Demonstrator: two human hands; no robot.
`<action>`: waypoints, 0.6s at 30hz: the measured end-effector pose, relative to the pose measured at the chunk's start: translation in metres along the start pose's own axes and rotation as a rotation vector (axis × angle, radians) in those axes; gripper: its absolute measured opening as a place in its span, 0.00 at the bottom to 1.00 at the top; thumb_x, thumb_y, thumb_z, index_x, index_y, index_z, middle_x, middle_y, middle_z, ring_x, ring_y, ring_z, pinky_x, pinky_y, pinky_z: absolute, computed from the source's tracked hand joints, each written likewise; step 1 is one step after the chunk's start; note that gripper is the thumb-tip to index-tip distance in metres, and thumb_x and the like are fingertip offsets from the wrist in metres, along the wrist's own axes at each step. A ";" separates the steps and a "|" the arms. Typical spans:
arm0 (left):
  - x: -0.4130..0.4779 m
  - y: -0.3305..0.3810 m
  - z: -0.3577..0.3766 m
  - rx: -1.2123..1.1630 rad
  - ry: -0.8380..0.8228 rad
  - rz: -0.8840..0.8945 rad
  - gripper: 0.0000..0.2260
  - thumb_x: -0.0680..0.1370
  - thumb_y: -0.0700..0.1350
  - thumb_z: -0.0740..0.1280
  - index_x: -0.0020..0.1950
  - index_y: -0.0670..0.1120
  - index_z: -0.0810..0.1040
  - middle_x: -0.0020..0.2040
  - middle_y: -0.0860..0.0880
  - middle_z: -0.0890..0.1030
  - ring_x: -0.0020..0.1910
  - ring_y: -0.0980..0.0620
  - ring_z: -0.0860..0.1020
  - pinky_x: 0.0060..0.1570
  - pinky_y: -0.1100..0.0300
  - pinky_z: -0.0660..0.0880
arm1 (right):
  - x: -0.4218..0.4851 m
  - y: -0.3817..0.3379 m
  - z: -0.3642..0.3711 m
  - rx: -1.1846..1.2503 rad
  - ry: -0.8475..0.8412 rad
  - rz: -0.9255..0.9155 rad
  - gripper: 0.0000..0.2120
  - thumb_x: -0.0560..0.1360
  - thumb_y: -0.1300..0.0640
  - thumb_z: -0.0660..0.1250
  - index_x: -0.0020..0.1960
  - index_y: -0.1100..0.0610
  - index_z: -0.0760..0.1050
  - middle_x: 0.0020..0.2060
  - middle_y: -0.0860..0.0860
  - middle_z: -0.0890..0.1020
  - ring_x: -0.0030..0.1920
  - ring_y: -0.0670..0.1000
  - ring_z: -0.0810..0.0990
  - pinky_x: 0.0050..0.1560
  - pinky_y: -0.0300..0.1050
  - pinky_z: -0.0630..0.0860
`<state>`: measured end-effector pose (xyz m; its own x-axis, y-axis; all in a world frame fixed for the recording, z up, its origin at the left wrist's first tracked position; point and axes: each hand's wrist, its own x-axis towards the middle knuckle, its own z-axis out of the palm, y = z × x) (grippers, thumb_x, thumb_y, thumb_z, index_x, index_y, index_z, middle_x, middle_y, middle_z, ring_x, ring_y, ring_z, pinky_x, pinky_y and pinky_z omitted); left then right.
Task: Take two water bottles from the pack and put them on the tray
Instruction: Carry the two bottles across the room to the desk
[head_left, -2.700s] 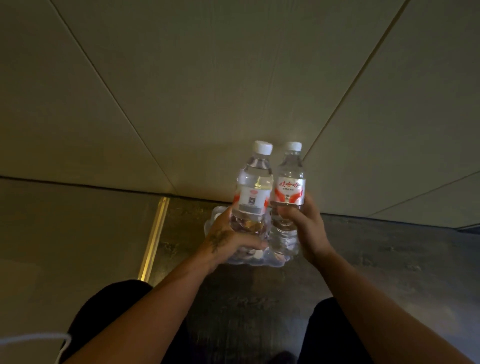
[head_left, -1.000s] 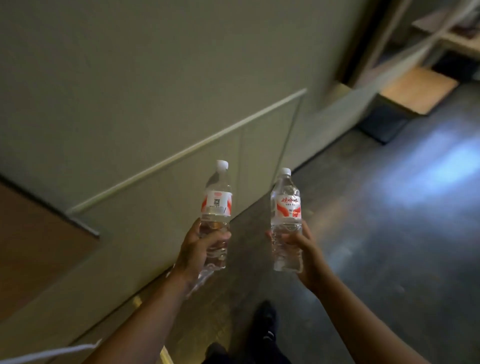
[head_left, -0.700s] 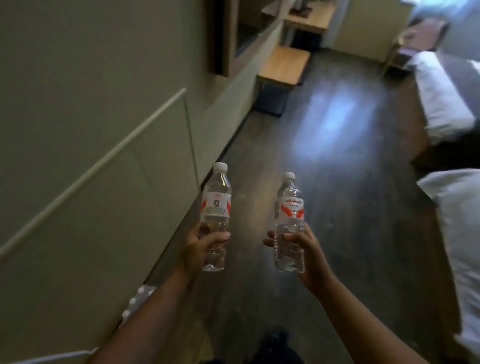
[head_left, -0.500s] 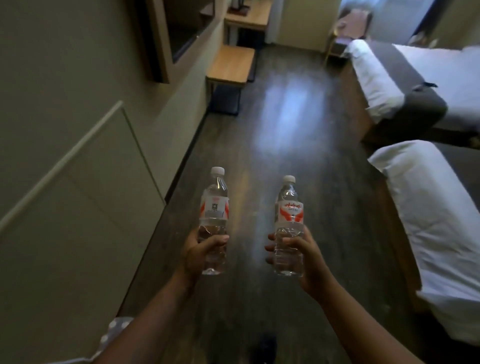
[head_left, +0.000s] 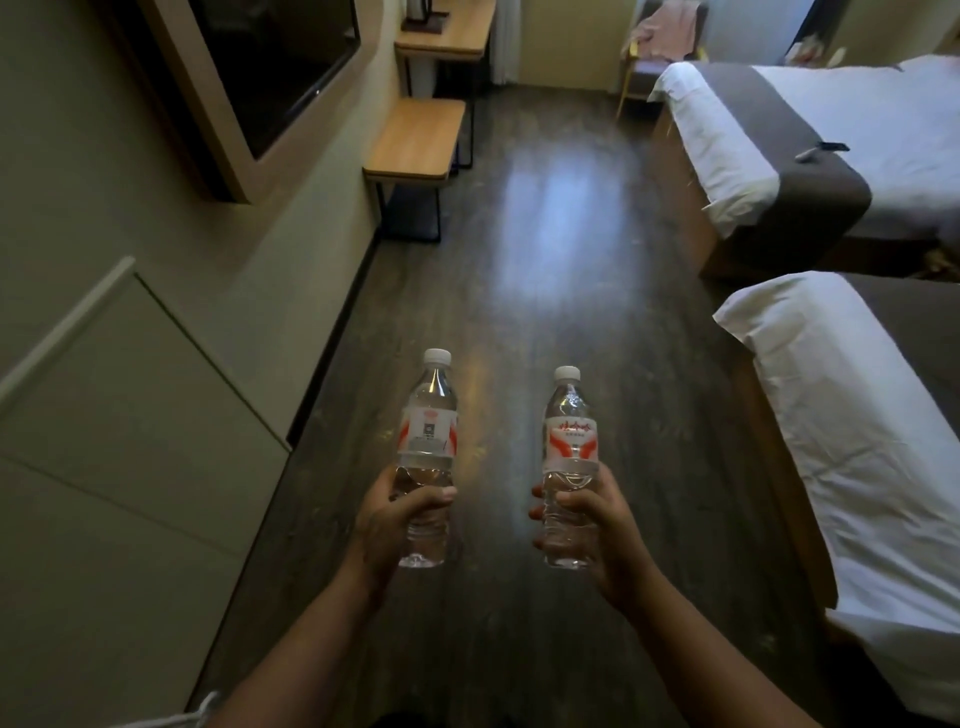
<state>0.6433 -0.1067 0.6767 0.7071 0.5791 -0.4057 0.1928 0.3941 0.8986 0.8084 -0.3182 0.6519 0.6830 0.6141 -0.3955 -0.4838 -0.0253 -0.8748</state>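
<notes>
I hold two clear water bottles with white caps and red-and-white labels upright in front of me, above a dark wooden floor. My left hand (head_left: 397, 525) grips the lower half of the left bottle (head_left: 429, 431). My right hand (head_left: 597, 530) grips the lower half of the right bottle (head_left: 570, 441). The two bottles are apart, about a hand's width between them. The pack is out of view. On the far desk (head_left: 457, 36) stands a dark tray-like thing (head_left: 423, 23), only partly in view.
A grey-green wall with panels (head_left: 130, 415) runs along the left, with a framed dark screen (head_left: 275, 67) on it. A wooden bench (head_left: 415, 140) stands before the desk. Two beds with white sheets, one nearer (head_left: 857, 415) and one farther (head_left: 810, 135), line the right. A floor aisle (head_left: 545, 270) runs between.
I lifted both bottles from the pack by the wall and turned right into the room. The bottles have moved apart, and the view now faces down the aisle toward the desk.
</notes>
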 end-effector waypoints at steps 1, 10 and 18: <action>0.010 0.003 0.005 -0.001 -0.004 -0.002 0.32 0.61 0.54 0.81 0.64 0.50 0.81 0.54 0.44 0.90 0.49 0.40 0.90 0.43 0.49 0.86 | 0.010 -0.006 -0.004 -0.006 -0.005 0.000 0.33 0.70 0.57 0.74 0.73 0.50 0.69 0.61 0.66 0.82 0.48 0.61 0.89 0.45 0.58 0.86; 0.154 0.042 0.033 -0.025 -0.006 -0.015 0.28 0.63 0.52 0.81 0.63 0.50 0.83 0.55 0.41 0.90 0.49 0.40 0.90 0.42 0.50 0.86 | 0.157 -0.059 -0.008 -0.022 -0.010 0.000 0.30 0.72 0.58 0.75 0.71 0.50 0.70 0.57 0.61 0.86 0.51 0.63 0.89 0.46 0.59 0.86; 0.347 0.123 0.052 0.053 -0.061 -0.017 0.26 0.67 0.48 0.77 0.64 0.47 0.81 0.52 0.44 0.90 0.47 0.45 0.90 0.41 0.55 0.86 | 0.330 -0.126 0.003 -0.019 0.084 -0.003 0.30 0.70 0.57 0.76 0.69 0.46 0.72 0.55 0.58 0.87 0.52 0.64 0.89 0.48 0.59 0.87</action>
<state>0.9479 0.1059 0.6553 0.7432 0.5274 -0.4118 0.2401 0.3642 0.8998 1.0937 -0.1100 0.6326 0.7282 0.5461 -0.4141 -0.4716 -0.0392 -0.8809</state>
